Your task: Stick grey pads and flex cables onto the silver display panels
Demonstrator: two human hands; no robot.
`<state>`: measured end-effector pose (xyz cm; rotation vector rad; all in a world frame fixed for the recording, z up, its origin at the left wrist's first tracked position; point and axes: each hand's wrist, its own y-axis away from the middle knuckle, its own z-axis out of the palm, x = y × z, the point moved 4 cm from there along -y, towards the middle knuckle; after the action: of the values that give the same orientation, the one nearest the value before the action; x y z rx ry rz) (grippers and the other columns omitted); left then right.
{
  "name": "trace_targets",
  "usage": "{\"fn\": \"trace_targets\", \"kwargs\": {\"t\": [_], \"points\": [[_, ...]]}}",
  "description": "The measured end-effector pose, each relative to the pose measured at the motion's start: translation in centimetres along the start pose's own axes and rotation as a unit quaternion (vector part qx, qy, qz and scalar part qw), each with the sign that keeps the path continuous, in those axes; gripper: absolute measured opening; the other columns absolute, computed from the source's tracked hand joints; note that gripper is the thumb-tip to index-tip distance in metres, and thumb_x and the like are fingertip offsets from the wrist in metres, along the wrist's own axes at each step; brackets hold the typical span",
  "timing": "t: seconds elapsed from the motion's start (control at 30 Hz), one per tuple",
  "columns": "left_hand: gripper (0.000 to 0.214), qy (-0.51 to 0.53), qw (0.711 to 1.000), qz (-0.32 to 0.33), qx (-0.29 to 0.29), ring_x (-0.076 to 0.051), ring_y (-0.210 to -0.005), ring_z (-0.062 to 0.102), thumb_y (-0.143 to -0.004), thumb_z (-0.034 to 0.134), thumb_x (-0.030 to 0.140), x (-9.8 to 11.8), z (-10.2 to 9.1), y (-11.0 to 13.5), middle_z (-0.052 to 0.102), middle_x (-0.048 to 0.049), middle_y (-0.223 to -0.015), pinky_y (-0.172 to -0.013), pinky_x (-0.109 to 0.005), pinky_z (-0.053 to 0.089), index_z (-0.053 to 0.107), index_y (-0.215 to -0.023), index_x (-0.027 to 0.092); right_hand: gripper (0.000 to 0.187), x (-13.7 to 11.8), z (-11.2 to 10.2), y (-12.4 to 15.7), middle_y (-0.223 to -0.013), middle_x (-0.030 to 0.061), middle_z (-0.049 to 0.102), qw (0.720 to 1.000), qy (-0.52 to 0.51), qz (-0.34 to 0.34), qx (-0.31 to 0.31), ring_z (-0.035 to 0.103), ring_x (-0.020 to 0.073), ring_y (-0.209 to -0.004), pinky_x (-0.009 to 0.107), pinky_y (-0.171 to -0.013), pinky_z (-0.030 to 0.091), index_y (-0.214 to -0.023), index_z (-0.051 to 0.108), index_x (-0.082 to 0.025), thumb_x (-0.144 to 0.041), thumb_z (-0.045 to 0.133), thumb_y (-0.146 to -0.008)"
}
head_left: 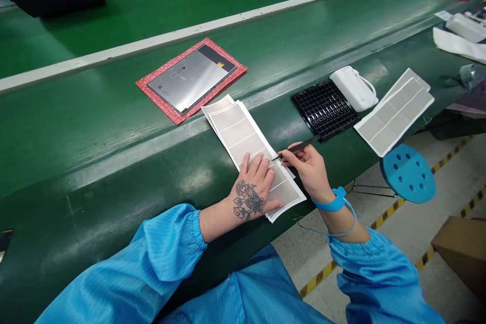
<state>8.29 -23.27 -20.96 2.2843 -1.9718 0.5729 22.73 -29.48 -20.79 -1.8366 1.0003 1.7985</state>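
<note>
A long white paper sheet [238, 131] with gray square stickers in a row lies on top of another sheet, slanted on the green counter [114, 177], its far end pointing left and its near end pointing right. The left hand [252, 187] lies flat on the sheet and covers some of the stickers. The right hand [306, 167] pinches thin black tweezers [299, 146], and their sharp tip is right at the edge of the sheet, by a gray sticker.
</note>
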Motion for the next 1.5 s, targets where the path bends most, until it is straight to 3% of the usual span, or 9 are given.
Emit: {"fn": "trace_targets", "kwargs": {"t": [0.2,0.37,0.57,0.67,0.77,0.87,1.03,1.23,1.5], "points": [[0.082,0.001,1.000,0.004,0.014,-0.043,-0.130,0.046,-0.077,0.053,0.076,0.0,0.1,0.1,0.058,-0.0279,-0.126,-0.110,-0.068,0.029,0.059,-0.114,0.004,0.046,-0.5,1.0,-1.7,-0.070,-0.0014,0.068,1.000,-0.016,0.003,-0.015,0.064,0.0138,-0.065,0.029,-0.062,0.059,-0.083,0.059,-0.021,-0.051,0.084,-0.059],[0.083,-0.007,1.000,-0.002,0.006,-0.043,-0.131,0.045,-0.072,0.059,0.077,-0.1,0.2,-0.1,0.058,-0.0263,-0.127,-0.110,-0.067,0.029,0.060,-0.115,0.006,0.046,-0.5,1.9,-2.9,-0.072,-0.0006,0.068,0.999,-0.031,0.002,-0.022,0.067,0.0149,-0.071,0.027,-0.062,0.059,-0.082,0.059,-0.021,-0.049,0.085,-0.058],[0.086,-0.016,1.000,-0.003,0.026,-0.040,-0.125,0.050,-0.068,0.059,0.081,0.2,-0.2,0.0,0.061,-0.0234,-0.121,-0.109,-0.063,0.033,0.062,-0.111,0.006,0.046,-0.9,1.2,-2.9,-0.076,-0.0003,0.070,0.999,-0.044,0.007,-0.009,0.066,0.0135,-0.070,0.025,-0.058,0.060,-0.082,0.058,-0.021,-0.050,0.085,-0.059],[0.071,-0.004,0.999,-0.019,0.047,-0.034,-0.118,0.054,-0.080,0.049,0.076,-0.4,-1.4,-0.5,0.064,-0.0186,-0.115,-0.109,-0.057,0.037,0.064,-0.102,0.010,0.047,-1.8,1.3,-3.5,-0.078,-0.0007,0.071,0.999,-0.053,-0.004,0.000,0.065,0.0121,-0.068,0.025,-0.059,0.060,-0.082,0.057,-0.022,-0.051,0.085,-0.058],[0.042,-0.030,0.997,-0.050,0.058,-0.029,-0.109,0.058,-0.094,0.048,0.052,-2.1,-3.2,-1.6,0.065,-0.0155,-0.113,-0.099,-0.047,0.045,0.066,-0.096,0.013,0.050,-3.0,2.8,-5.0,-0.082,0.0000,0.072,0.998,-0.061,-0.026,-0.021,0.068,0.0140,-0.073,0.027,-0.063,0.062,-0.084,0.057,-0.022,-0.052,0.086,-0.057],[0.032,-0.083,0.992,-0.086,0.033,-0.027,-0.103,0.058,-0.094,0.052,0.037,-4.5,-4.6,-2.9,0.063,-0.0159,-0.119,-0.086,-0.041,0.049,0.065,-0.107,0.012,0.050,-4.0,4.6,-7.2,-0.081,0.0000,0.071,0.997,-0.049,-0.051,-0.038,0.069,0.0157,-0.074,0.031,-0.067,0.062,-0.085,0.057,-0.022,-0.054,0.084,-0.058],[0.052,-0.105,0.990,-0.091,-0.035,-0.024,-0.097,0.058,-0.095,0.049,0.045,-6.8,-4.3,-4.0,0.055,-0.0134,-0.135,-0.074,-0.036,0.049,0.049,-0.136,0.014,0.049,-4.2,6.6,-10.0,-0.072,-0.0016,0.068,0.996,-0.028,-0.074,-0.034,0.069,0.0170,-0.071,0.032,-0.065,0.061,-0.082,0.057,-0.022,-0.055,0.084,-0.057],[0.055,-0.099,0.989,-0.097,-0.045,-0.024,-0.098,0.057,-0.096,0.043,0.049,-7.0,-3.2,-3.6,0.049,-0.0119,-0.145,-0.077,-0.036,0.048,0.047,-0.140,0.015,0.043,-3.1,6.8,-10.3,-0.069,-0.0018,0.068,0.997,-0.004,-0.075,-0.018,0.068,0.0158,-0.066,0.033,-0.068,0.061,-0.080,0.059,-0.022,-0.055,0.081,-0.063],[0.055,-0.090,0.989,-0.103,-0.055,-0.023,-0.097,0.058,-0.097,0.040,0.050,-7.0,-3.1,-3.6,0.048,-0.0107,-0.146,-0.076,-0.035,0.049,0.048,-0.140,0.016,0.049,-2.9,6.8,-10.2,-0.071,-0.0004,0.071,0.999,-0.003,-0.038,-0.035,0.069,0.0161,-0.067,0.032,-0.068,0.061,-0.082,0.060,-0.022,-0.058,0.084,-0.058]]}}
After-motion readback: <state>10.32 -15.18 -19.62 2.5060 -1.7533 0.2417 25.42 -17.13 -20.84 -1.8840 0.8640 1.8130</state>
